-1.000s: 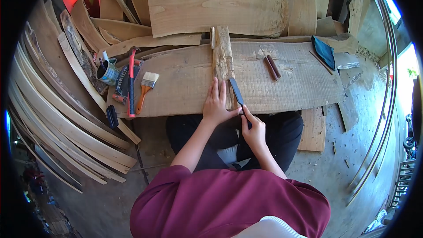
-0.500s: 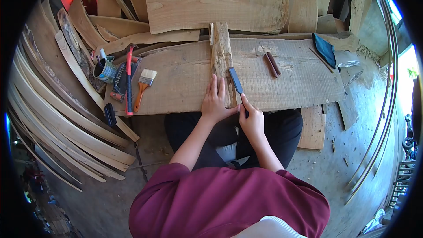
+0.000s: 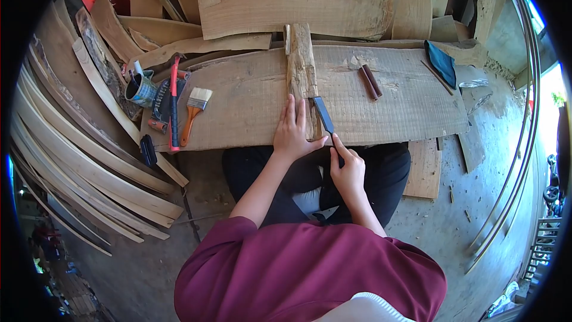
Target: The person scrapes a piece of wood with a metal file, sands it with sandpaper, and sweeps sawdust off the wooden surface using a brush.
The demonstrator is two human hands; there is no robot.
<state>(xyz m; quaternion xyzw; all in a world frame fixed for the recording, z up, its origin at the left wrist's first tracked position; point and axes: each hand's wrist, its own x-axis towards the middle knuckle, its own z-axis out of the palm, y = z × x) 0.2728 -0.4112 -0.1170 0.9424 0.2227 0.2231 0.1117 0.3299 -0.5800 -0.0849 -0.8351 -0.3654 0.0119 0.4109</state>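
My left hand [image 3: 292, 136] lies flat with its fingers stretched out over the near part of a rough, weathered strip of wood [image 3: 301, 62]. That strip rests lengthwise away from me across a wide plank [image 3: 238, 98]. In my right hand [image 3: 348, 170] is a chisel [image 3: 323, 114] with a flat dark blade, the index finger laid along it. The blade slants up and left, its tip at the strip's right edge, just right of my left fingertips. Whether the tip touches the wood I cannot tell.
On the plank's left lie a paintbrush [image 3: 195, 110], a red-and-black hammer [image 3: 174, 101] and a printed cup [image 3: 142, 91]. Two brown sticks [image 3: 370, 82] and a teal cloth [image 3: 440, 64] are to the right. Curved wood strips [image 3: 89, 167] crowd the left floor; boards [image 3: 292, 0] stack behind.
My right hand has drawn the chisel back toward my body and slightly right. My left hand stays on the wood strip. The view has tilted a little.
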